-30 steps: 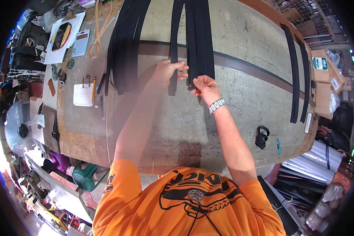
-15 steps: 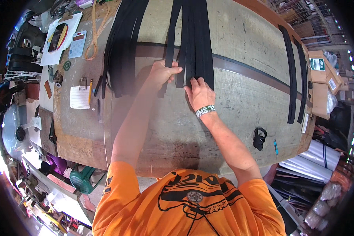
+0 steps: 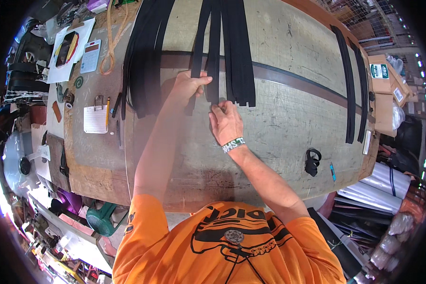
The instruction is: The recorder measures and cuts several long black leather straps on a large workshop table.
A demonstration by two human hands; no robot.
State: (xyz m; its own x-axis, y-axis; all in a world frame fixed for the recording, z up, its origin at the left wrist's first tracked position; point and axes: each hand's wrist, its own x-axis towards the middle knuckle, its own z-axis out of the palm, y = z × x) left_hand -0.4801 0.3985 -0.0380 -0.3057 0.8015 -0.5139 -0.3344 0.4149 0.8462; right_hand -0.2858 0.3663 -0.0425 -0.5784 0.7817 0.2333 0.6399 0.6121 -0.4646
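Note:
Long flat black straps lie lengthwise on the worktable point(image 3: 279, 142). My left hand point(image 3: 189, 86) is closed, thumb against fingers, on one narrow black strap point(image 3: 200, 47); part of its end hangs below the grip. My right hand point(image 3: 228, 122) has its thumb and fingertips pressed together at the lower end of the neighbouring black strap point(image 3: 214, 61). Just right of these, a group of overlapping black straps point(image 3: 239, 61) lies with uneven ends. To the left spreads a thicker bundle of black straps point(image 3: 144, 66), its lower part blurred behind my left forearm.
Two more black strap strips point(image 3: 348, 90) lie at the right. A small black coil point(image 3: 312, 162) and a blue cutter point(image 3: 332, 171) rest near the front right. On the left are a notepad point(image 3: 95, 118), pencil point(image 3: 107, 109) and calculator point(image 3: 91, 56). Cardboard boxes point(image 3: 383, 104) stand beyond the right edge.
My right hand has moved left and slightly down, from the right-hand group to the strap beside my left hand. My left hand shifted slightly left with its strap, and a gap has opened between straps.

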